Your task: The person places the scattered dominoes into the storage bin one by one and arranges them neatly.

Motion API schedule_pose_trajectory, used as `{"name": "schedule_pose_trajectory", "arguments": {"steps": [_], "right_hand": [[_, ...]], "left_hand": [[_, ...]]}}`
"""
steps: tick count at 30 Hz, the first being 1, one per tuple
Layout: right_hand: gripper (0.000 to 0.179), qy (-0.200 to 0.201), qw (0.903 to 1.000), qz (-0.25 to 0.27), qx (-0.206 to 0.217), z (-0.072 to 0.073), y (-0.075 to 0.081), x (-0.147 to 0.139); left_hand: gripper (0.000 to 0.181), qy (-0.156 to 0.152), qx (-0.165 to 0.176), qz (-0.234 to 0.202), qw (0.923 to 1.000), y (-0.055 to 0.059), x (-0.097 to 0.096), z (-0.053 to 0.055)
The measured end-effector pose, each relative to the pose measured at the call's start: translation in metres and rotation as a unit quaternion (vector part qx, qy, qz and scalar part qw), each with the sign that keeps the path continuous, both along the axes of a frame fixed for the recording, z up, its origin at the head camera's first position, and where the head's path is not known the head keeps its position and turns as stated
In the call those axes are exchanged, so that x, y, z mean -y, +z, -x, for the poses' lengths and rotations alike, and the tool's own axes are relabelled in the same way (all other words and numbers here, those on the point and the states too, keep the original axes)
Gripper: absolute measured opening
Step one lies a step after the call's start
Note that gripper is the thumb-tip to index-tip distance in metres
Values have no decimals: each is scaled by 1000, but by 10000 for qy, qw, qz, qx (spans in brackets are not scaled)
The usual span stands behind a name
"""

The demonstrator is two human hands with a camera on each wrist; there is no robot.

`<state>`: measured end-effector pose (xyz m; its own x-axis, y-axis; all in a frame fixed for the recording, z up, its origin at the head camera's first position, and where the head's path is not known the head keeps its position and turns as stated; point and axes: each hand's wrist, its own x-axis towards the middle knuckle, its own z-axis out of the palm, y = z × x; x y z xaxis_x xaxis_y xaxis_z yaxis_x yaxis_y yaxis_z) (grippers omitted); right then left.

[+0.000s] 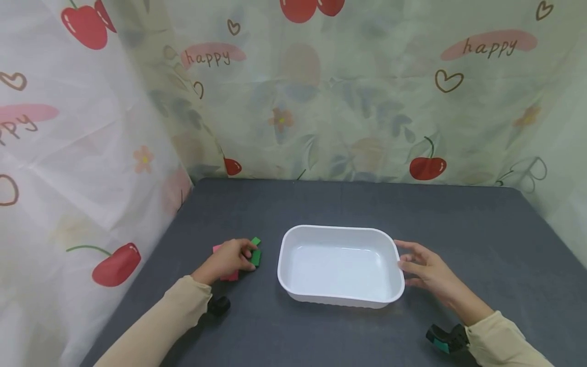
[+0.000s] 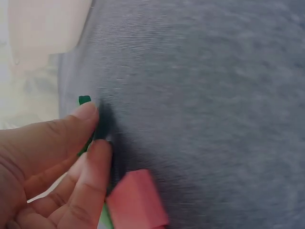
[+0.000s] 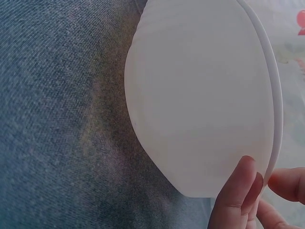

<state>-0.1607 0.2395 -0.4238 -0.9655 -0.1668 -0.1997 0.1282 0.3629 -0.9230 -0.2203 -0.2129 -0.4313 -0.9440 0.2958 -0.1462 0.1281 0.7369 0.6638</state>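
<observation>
In the head view my left hand [image 1: 231,257] is low over the left part of the table. Its thumb and fingers pinch a small green block [image 1: 256,258], partly hidden behind the fingertips. A second green piece [image 1: 256,240] shows just beyond the index finger. Pink-red blocks [image 1: 230,277] lie under and beside this hand; one red block [image 2: 136,200] shows below the fingers in the left wrist view. At the right end of a white rectangular tub [image 1: 341,300], my right hand [image 1: 426,270] holds the rim, with a finger against the outer wall [image 3: 205,95] and the thumb at the edge.
The tub stands on a dark grey table [image 1: 339,204], between the two hands. A patterned curtain [image 1: 321,112] hangs behind the table and along its left side. Black devices are strapped at both wrists, below the cream sleeves [image 1: 183,306].
</observation>
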Motion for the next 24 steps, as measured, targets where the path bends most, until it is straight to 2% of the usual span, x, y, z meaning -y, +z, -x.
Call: {"name": "schedule_pose_trajectory", "arguments": {"steps": [6, 9, 14, 17, 21, 24], "right_hand": [[64, 10, 10000, 33, 31, 0, 0, 0], [64, -44, 10000, -2, 87, 1, -1, 0], [66, -75, 9999, -41, 116, 1, -1, 0], [65, -17, 10000, 24, 95, 1, 0, -1], [65, 36, 9999, 73, 81, 1, 1, -1], [65, 39, 9999, 72, 75, 1, 1, -1]], "left_hand": [[46, 392, -21, -64, 9992, 19, -8, 1], [47, 469, -109, -175, 9987, 33, -16, 1], [50, 498, -124, -616, 9968, 54, -38, -2], [52, 357, 10, -1027, 9941, 65, -54, -7], [51, 60, 202, -1551, 9877, 69, -78, -14], [50, -106, 397, -1890, 9811, 63, -97, -19]]}}
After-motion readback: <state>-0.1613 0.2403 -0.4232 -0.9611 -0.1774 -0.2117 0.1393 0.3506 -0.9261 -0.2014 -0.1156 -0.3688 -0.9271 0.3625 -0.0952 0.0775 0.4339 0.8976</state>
